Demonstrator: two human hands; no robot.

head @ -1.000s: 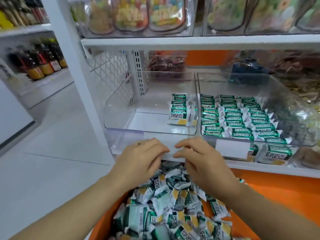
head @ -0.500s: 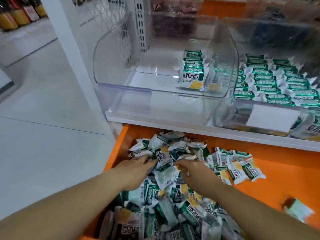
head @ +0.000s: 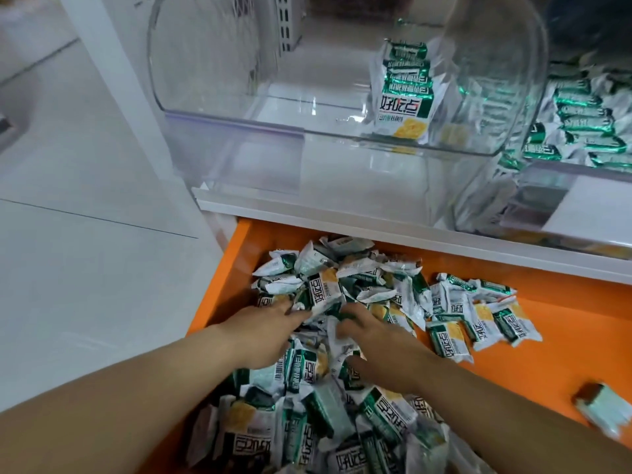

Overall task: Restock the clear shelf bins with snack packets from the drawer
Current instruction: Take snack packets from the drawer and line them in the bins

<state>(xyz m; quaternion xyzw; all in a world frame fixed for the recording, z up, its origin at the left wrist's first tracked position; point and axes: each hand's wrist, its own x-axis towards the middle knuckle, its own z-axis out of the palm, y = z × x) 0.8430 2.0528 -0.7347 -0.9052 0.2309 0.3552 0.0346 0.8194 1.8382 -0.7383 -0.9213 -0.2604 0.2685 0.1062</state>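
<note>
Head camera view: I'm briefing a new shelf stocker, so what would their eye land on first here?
The bright orange drawer at the bottom, heaped with green-and-white snack packets, stands out most, with the left hand and right hand reaching into the heap. Above it, the clear plastic bin on the left holds just one row of packets along its right side, while the neighbouring clear bin looks well filled.

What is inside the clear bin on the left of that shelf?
A single row of green-and-white snack packets stands in the left bin, beside its right wall; the remaining floor is bare. The front packet mostly covers those behind, so their count is hidden.
</note>
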